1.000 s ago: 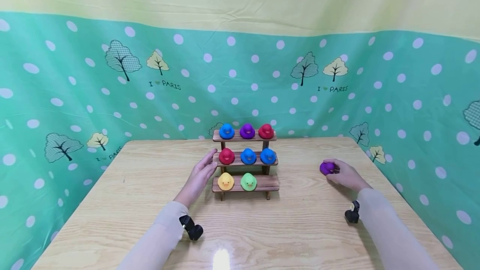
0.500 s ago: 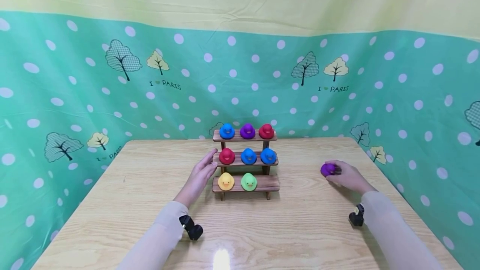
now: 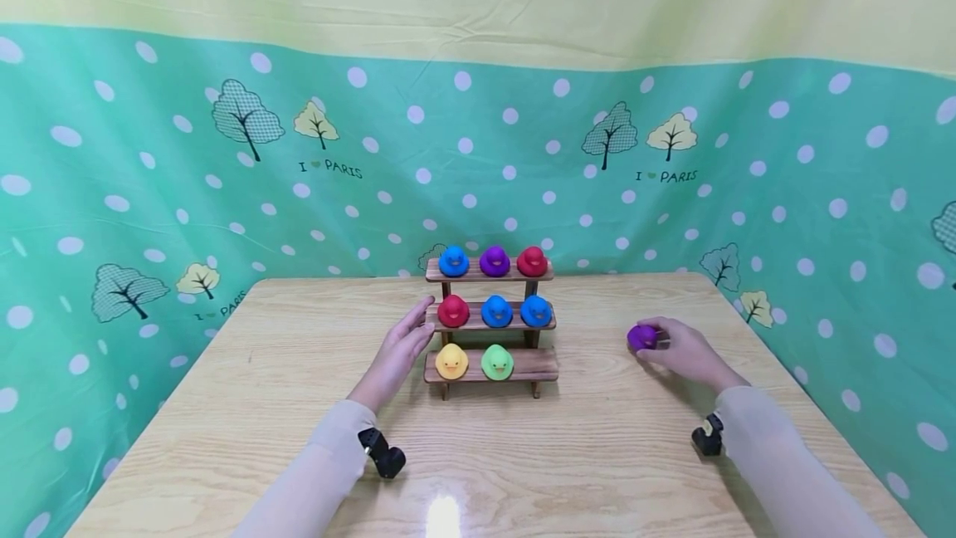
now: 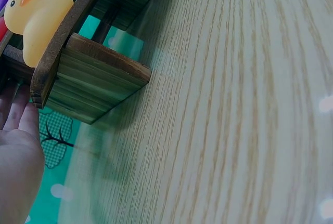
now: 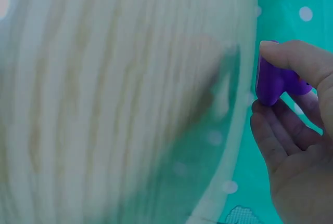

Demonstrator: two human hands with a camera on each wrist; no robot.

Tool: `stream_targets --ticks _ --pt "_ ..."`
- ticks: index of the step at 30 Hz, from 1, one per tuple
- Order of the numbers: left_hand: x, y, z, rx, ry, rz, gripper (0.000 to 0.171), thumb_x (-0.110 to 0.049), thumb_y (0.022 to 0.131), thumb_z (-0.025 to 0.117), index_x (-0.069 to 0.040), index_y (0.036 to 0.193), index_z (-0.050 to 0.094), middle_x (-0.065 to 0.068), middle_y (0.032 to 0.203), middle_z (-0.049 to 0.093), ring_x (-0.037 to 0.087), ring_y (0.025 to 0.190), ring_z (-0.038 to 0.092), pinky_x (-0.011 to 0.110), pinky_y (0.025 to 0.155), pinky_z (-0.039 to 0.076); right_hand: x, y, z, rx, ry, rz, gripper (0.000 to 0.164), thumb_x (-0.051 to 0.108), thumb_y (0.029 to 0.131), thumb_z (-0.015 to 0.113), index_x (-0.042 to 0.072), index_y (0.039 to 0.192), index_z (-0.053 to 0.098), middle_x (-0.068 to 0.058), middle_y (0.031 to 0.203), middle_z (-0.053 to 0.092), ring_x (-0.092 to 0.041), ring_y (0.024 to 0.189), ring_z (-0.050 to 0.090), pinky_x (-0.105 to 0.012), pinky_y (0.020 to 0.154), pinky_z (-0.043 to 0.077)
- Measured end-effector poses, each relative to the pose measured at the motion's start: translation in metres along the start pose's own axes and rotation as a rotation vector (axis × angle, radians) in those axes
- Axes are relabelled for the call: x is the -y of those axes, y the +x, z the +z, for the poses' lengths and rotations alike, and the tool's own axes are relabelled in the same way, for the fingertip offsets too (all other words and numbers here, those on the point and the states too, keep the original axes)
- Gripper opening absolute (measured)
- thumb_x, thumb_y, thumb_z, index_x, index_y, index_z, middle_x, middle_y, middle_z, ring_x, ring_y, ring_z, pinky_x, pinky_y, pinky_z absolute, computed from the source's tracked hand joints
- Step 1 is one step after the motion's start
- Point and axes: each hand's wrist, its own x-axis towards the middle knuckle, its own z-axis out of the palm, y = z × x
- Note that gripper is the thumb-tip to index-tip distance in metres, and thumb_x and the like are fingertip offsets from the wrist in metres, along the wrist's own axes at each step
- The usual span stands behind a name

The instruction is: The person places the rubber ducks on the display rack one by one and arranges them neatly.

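Note:
A purple rubber duck (image 3: 641, 337) is pinched between the thumb and fingers of my right hand (image 3: 685, 351), right of the wooden shelf. The right wrist view shows the same duck (image 5: 271, 81) held tilted, with the thumb on one side. My left hand (image 3: 396, 354), fingers extended, is at the left side of the three-tier wooden shelf (image 3: 539, 365). On the bottom tier sit a yellow duck (image 3: 451, 362) and a green duck (image 3: 497, 363), with bare wood to their right. In the left wrist view the fingertips are beside the shelf's end, partly hidden behind it.
The middle tier bears a red duck (image 3: 453, 311) and two blue ducks (image 3: 496, 311). On the top tier are blue, purple and red ducks (image 3: 533, 261). A wooden table (image 3: 597, 455) carries the shelf, and a dotted green curtain (image 3: 493, 148) hangs behind it.
My right hand, still gripping the purple duck, has shifted slightly left over the last half second. The left hand and the shelf stay in place.

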Motion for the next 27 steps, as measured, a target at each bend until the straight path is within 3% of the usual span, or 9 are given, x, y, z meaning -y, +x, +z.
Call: stream_targets --ticks 5,13,27 --pt "0.000 0.000 0.000 0.010 0.004 0.007 0.057 -0.015 0.107 0.046 -0.006 0.159 0.025 0.010 0.166 0.013 0.023 0.152 0.010 0.035 0.120 0.026 0.015 0.000 0.002 -0.004 0.010 -0.027 0.061 0.016 0.088 0.078 -0.006 0.138 0.052 -0.029 0.126 0.059 -0.041 0.109 0.061 -0.049 0.091 0.056" --pt "0.000 0.000 -0.001 0.009 0.000 0.003 0.057 -0.015 0.107 0.046 -0.007 0.159 0.026 0.009 0.165 0.014 0.022 0.152 0.011 0.034 0.120 0.026 0.037 -0.002 0.006 -0.006 0.034 -0.057 0.061 0.013 0.086 0.079 -0.002 0.139 0.053 -0.025 0.126 0.059 -0.041 0.112 0.061 -0.053 0.096 0.053" --pt "0.000 0.000 0.000 0.007 0.005 0.011 0.057 -0.016 0.107 0.047 -0.007 0.159 0.025 0.009 0.165 0.014 0.022 0.152 0.012 0.037 0.120 0.025 0.073 -0.003 0.029 -0.039 0.004 -0.179 0.055 0.005 0.081 0.082 -0.003 0.130 0.060 -0.019 0.119 0.063 -0.036 0.105 0.063 -0.050 0.093 0.055"
